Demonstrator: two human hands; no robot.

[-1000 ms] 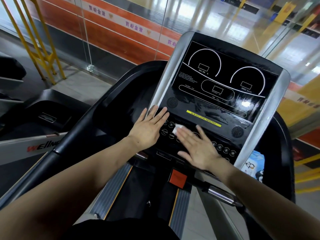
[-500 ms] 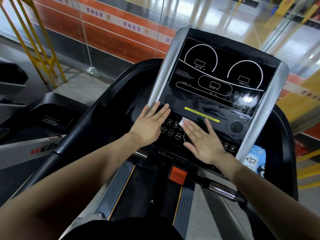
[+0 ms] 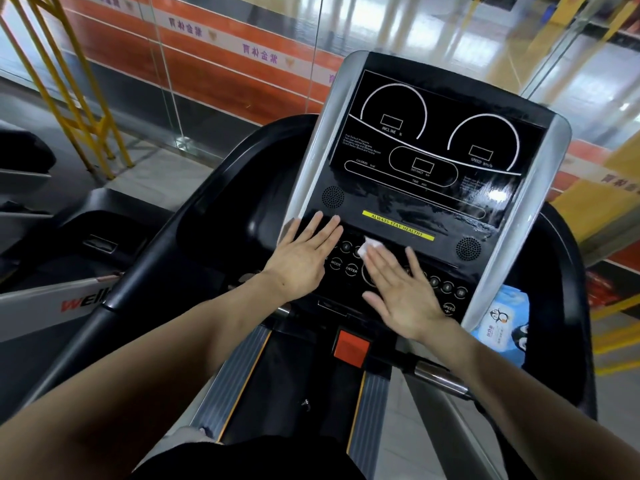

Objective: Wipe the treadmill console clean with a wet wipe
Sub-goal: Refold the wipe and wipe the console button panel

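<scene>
Black treadmill console (image 3: 426, 161) with silver side rails, tilted back, white dial outlines on the glossy display; wet streaks and glare show on its lower right area. Yellow strip label (image 3: 398, 225) runs across below the display.

Left hand (image 3: 301, 258): flat, fingers straight and together, palm down on the lower left corner of the console, beside the round MODE and ENTER buttons (image 3: 343, 266). Holds nothing.

Right hand (image 3: 401, 292): flat, fingers spread and straight, pressing on the button panel. Small white wet wipe (image 3: 370, 245), crumpled, lies under its fingertips; only a corner shows past them, just below the left end of the yellow label. No curl of fingers round it: pressed, not pinched.

Red square stop button (image 3: 351, 348) sits below the console, between the forearms. Blue wet-wipe pack (image 3: 505, 320) with penguin print rests in the right side tray, partly hidden behind the silver rail.
</scene>
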